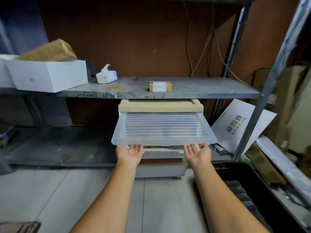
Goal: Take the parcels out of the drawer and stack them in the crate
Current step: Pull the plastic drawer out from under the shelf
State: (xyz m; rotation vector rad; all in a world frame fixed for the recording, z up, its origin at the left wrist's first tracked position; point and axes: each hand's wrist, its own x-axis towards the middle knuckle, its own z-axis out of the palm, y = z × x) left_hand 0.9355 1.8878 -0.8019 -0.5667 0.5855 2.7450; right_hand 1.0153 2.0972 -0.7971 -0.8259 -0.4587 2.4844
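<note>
Clear drawer (164, 128) touched by flat, upturned left hand (133, 153) and right hand (197, 153); one parcel (160, 86) above.

One wide-angle view, worn on the head, faces forward and somewhat down at the drawer (164, 130) under a metal shelf (185, 88), near enough that both forearms (109, 199) reach in from the bottom edge.

1. A grey metal shelf (193, 84), scratched and stained, on angled steel uprights (271, 76).
2. A white foam box (50, 76) at the shelf's left end, with a brown wrapped bundle (50, 51) lying tilted on top.
3. A soft tissue pack (106, 76) just right of the box.
4. Loose cables (210, 41) hanging down the brown back wall.
5. A white printed carton (235, 126) leaning against the right upright.
</note>
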